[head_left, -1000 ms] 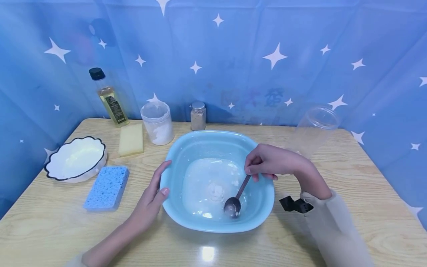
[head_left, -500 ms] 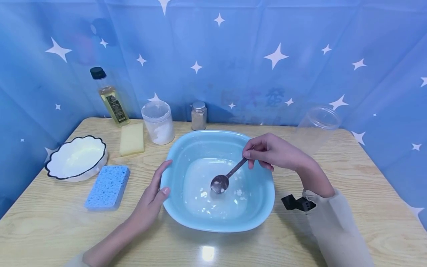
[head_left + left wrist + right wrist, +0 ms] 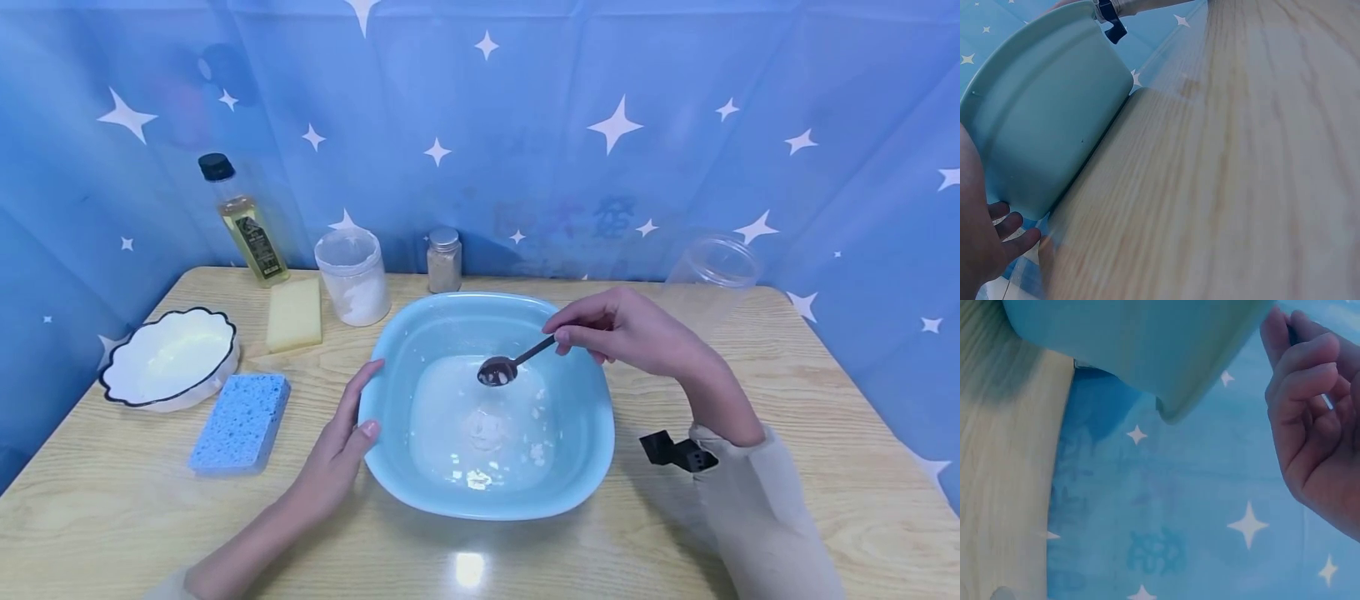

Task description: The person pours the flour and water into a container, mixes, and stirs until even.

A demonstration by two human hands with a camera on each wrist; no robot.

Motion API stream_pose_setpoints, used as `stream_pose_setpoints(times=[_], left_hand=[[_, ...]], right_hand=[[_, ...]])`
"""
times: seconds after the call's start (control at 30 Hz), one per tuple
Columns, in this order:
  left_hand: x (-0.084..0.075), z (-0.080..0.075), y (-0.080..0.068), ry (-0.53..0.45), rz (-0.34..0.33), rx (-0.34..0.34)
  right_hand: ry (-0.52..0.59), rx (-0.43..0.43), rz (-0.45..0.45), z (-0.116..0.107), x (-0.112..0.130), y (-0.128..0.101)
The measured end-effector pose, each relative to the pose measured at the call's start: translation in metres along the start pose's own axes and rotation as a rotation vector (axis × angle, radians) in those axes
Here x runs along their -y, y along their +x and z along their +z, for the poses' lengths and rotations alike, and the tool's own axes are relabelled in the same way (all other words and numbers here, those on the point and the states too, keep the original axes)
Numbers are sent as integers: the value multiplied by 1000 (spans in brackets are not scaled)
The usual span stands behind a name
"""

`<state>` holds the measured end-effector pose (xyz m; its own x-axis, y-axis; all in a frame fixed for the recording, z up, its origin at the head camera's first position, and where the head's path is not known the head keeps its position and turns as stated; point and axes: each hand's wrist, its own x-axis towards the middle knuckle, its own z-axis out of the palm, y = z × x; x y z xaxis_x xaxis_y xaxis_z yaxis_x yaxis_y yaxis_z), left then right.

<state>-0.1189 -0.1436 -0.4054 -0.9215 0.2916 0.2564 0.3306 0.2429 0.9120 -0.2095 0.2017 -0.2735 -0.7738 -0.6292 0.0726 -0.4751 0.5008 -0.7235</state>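
My right hand point(image 3: 630, 329) pinches the handle end of a dark brown spoon point(image 3: 498, 371) between thumb and fingers. The spoon slants over a light blue basin point(image 3: 390, 467), its bowl above the cloudy liquid point(image 3: 442, 417), which has white clumps and bubbles in it. At the basin's left side my left hand point(image 3: 337, 442) holds the rim, thumb and index fingertip lapping over it. In the left wrist view the other fingers point(image 3: 1010, 225) lie against the outer wall. The right wrist view shows the curled right fingers point(image 3: 1297, 381) beside the basin's edge; the spoon is mostly hidden there.
Left of the basin are a blue sponge point(image 3: 240, 423), a white scalloped bowl point(image 3: 171, 358) and a yellow sponge point(image 3: 295, 315). Behind stand an oil bottle point(image 3: 253, 237), a jar of white powder point(image 3: 354, 279) and a small shaker point(image 3: 445, 260). A clear container point(image 3: 716, 267) stands back right.
The spoon has moved from the basin's lower right up toward its back, and its bowl has risen from the liquid. My right hand has shifted back and slightly right; the left stays at the rim.
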Motion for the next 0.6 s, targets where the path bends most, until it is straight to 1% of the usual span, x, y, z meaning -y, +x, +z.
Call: stream_pose_setpoints(times=[0.1, 0.2, 0.27, 0.33, 0.4, 0.47, 0.6], left_hand=[[0, 0, 0, -5, -4, -2], [0, 0, 0, -4, 3, -3], [-1, 0, 0, -4, 8, -6], [-1, 1, 0, -3, 9, -9], [-1, 1, 0, -1, 9, -11], [-1, 1, 0, -1, 6, -9], [-1, 1, 0, 5, 5, -9]], right_hand=[[-72, -38, -6, -1, 1, -2], [-187, -52, -30, 2, 1, 0], [-255, -27, -39, 4, 1, 2], [-292, 15, -45, 6, 0, 3], [-277, 82, -31, 6, -1, 2], [-230, 158, -10, 6, -3, 2], [-37, 343, 52, 7, -8, 2]])
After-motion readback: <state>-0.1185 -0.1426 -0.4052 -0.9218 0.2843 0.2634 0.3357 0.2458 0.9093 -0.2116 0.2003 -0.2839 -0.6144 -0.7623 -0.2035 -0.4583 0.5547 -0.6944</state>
